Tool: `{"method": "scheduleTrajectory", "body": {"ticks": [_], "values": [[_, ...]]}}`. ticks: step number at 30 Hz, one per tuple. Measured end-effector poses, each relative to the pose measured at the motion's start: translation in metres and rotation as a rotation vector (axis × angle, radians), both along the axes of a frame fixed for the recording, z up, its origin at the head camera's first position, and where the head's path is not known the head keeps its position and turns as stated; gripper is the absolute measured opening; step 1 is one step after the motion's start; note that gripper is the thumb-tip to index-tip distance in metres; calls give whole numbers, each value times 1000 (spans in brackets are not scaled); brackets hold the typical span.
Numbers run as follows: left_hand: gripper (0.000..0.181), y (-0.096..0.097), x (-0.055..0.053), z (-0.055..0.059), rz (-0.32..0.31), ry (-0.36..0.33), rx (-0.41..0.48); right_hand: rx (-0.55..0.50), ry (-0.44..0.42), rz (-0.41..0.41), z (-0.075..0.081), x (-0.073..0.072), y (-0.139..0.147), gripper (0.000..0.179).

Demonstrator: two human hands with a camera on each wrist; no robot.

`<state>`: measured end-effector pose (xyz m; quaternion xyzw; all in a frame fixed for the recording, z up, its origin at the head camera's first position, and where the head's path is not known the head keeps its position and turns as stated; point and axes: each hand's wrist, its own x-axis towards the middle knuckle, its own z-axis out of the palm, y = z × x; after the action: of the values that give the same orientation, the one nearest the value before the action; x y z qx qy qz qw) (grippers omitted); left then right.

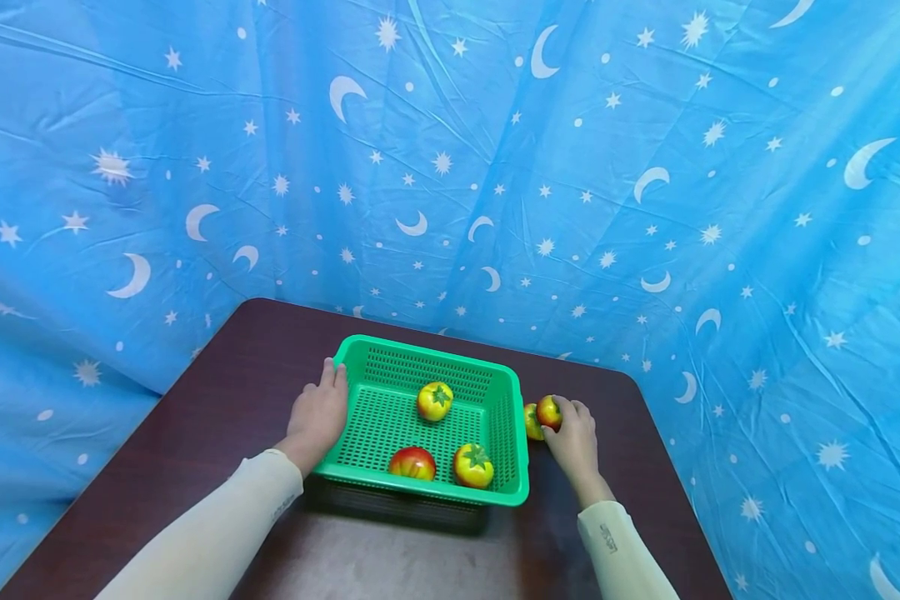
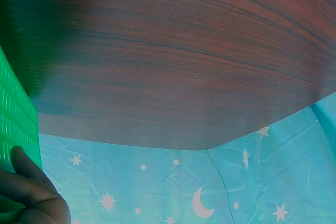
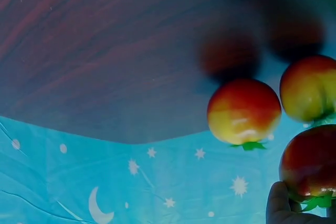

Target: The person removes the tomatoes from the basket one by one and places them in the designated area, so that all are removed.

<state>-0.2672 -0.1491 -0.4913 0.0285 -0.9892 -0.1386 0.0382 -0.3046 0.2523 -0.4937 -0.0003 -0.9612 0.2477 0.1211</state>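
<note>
A green plastic basket (image 1: 420,351) holds several red-and-yellow tomatoes with green leafy tops, one tomato (image 1: 435,401) near its middle. My left hand (image 1: 319,417) grips the basket's left side, with bent fingers against the outer wall (image 2: 16,114) in the left wrist view. To the right of the basket, my right hand (image 1: 573,442) holds a tomato (image 1: 548,412) between thumb and fingers; the right wrist view shows this held tomato (image 3: 310,163) close up. Beside it are another tomato (image 3: 244,111) and a further one (image 3: 307,90).
The dark brown wooden table (image 1: 232,375) bears the basket, and the loose tomatoes are by its right wall. Blue curtains (image 1: 450,167) with white moons and stars hang behind the table and along both its sides.
</note>
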Motion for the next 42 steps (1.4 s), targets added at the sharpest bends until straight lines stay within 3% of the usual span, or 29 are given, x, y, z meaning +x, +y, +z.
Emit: {"method": "scheduleTrajectory", "body": {"ticks": [13, 24, 32, 42], "values": [[61, 2, 0, 0, -1, 13, -5, -15, 9, -32, -6, 5, 3, 54], [61, 1, 1, 1, 0, 14, -14, 3, 22, -36, -14, 19, 5, 56], [61, 1, 0, -1, -3, 20, -32, 17, 32, -24, -24, 32, 3, 56], [63, -1, 0, -2, -5, 14, -29, 31, 15, -11, -37, 34, 0, 54]]}}
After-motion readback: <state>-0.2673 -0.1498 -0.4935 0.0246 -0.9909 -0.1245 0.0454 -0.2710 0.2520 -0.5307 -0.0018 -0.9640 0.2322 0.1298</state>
